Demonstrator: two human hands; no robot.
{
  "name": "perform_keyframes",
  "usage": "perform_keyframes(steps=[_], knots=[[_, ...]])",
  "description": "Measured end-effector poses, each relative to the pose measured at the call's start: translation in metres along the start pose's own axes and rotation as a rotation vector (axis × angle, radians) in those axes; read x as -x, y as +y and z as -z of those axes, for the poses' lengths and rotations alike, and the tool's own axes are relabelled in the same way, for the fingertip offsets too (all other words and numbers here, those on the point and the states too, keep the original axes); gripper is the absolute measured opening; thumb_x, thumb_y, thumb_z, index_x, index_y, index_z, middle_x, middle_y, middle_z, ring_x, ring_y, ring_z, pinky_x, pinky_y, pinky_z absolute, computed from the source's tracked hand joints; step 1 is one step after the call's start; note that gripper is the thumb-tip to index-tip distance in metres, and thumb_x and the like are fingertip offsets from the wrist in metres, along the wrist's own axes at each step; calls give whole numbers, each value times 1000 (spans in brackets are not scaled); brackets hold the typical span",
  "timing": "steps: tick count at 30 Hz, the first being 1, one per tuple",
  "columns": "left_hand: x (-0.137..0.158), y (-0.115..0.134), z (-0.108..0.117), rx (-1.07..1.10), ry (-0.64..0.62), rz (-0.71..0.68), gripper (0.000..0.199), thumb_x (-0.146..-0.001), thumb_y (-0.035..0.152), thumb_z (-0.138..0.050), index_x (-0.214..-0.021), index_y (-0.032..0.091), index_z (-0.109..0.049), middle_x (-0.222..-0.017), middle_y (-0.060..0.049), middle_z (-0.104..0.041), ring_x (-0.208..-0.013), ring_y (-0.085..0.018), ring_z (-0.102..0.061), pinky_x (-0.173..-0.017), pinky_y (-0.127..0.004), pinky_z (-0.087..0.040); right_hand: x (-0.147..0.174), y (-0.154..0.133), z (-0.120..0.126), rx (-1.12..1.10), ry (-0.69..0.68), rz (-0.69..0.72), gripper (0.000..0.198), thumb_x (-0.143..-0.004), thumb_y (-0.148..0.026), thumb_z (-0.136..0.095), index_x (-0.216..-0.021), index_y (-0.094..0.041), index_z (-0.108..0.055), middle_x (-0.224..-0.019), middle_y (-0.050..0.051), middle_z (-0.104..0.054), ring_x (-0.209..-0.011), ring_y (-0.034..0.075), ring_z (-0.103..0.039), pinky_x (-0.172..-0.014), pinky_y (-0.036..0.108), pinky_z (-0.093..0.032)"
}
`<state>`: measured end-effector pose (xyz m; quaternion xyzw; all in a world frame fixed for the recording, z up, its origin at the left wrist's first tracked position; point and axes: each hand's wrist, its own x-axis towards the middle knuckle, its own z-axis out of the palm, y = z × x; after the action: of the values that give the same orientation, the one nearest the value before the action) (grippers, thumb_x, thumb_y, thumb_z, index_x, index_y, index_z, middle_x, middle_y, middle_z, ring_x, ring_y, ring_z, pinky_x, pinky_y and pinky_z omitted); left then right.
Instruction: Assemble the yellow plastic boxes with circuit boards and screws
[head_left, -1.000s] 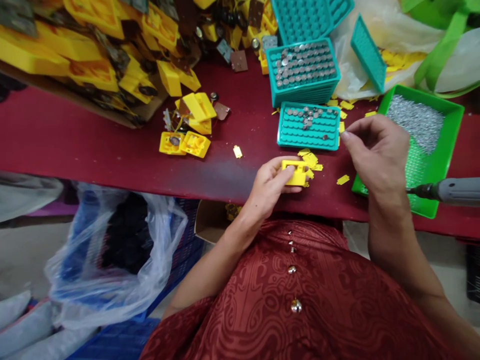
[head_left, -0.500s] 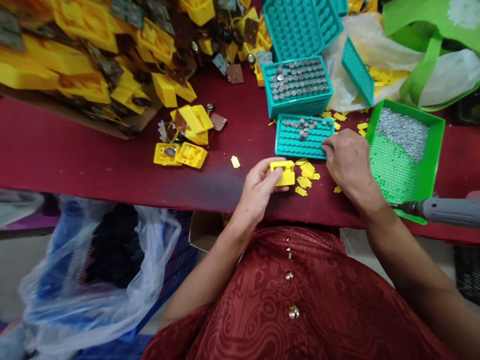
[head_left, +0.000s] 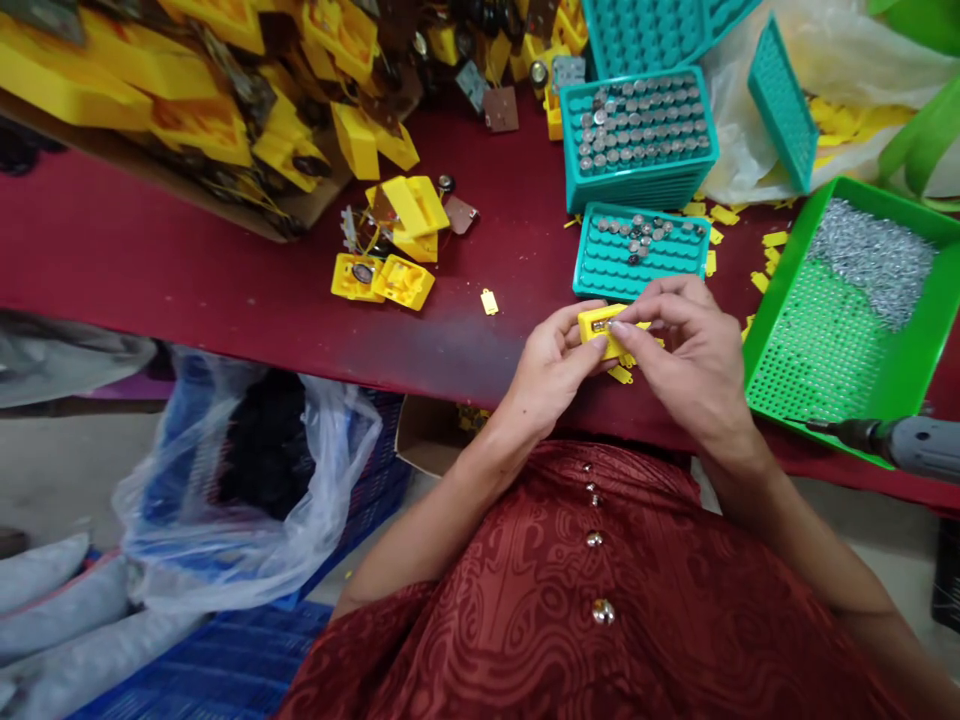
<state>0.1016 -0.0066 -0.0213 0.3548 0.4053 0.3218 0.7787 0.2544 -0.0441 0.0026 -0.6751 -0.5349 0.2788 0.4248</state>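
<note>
My left hand (head_left: 546, 372) is closed round a small yellow plastic case (head_left: 592, 319), its open battery slot facing up with metal showing inside. Over that slot, my right hand (head_left: 697, 355) pinches a button cell (head_left: 613, 327) between thumb and fingers; the fingertips partly cover it. Just beyond my hands lies a teal tray (head_left: 600, 280) with several button cells in its upper rows. Small yellow battery covers (head_left: 621, 375) lie under and beside the case, partly hidden by my right hand.
Behind stands a teal tray stack (head_left: 637, 180) full of button cells. A green basket (head_left: 795, 385) of screws sits right, beside an electric screwdriver (head_left: 919, 445). Opened yellow cases (head_left: 405, 285) with wires lie left, near a heaped cardboard box (head_left: 277, 220). A plastic-lined blue crate (head_left: 187, 400) stands below.
My right hand has moved from the teal tray's right edge to the yellow case, bringing a button cell. The case has turned so its slot faces up. The camera view has shifted.
</note>
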Motion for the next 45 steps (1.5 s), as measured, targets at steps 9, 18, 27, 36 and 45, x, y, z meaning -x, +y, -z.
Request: perform_keyframes(steps=[9, 18, 27, 36, 45], knots=[[5, -12, -7, -190, 25, -122, 36, -95, 22, -70, -130, 17, -61, -133, -13, -77, -116, -21, -77, -103, -37, -63, 6, 8, -3, -27, 36, -41, 7, -84, -25, -72, -82, -18, -75, -102, 7, -64, -95, 17, -63, -84, 34, -60], [13, -19, -9, -421, 95, -266, 39, -97, 30, -69, -134, 22, -62, -121, -8, -78, -105, -20, -75, -96, -34, -59, 0, 5, 8, -61, -110, -113, 6, -82, -23, -73, -80, -18, -74, -94, 5, -63, -86, 15, -60, -91, 37, -59], [12, -13, -10, -469, 78, -285, 38, -96, 30, -70, -133, 23, -64, -114, -6, -79, -106, -21, -74, -96, -34, -57, 4, 2, 7, 138, -13, 45, 5, -84, -18, -69, -84, -18, -64, -105, 8, -63, -99, 20, -63, -92, 41, -58], [11, 7, 5, -254, -80, -217, 40, -93, 40, -80, -127, 22, -69, -122, -8, -81, -114, -22, -77, -100, -34, -60, -8, 13, 16, -245, -225, -219, 48, -73, -44, -91, -95, -20, -55, -89, 0, -66, -77, 12, -62, -65, 25, -54], [4, 9, 2, -18, -63, -118, 40, -86, 39, -89, -120, 23, -75, -122, -6, -82, -112, -20, -77, -102, -32, -62, 4, 8, 8, -463, -202, -255, 69, -69, -60, -95, -111, -20, -56, -96, 3, -70, -87, 14, -70, -73, 27, -61]])
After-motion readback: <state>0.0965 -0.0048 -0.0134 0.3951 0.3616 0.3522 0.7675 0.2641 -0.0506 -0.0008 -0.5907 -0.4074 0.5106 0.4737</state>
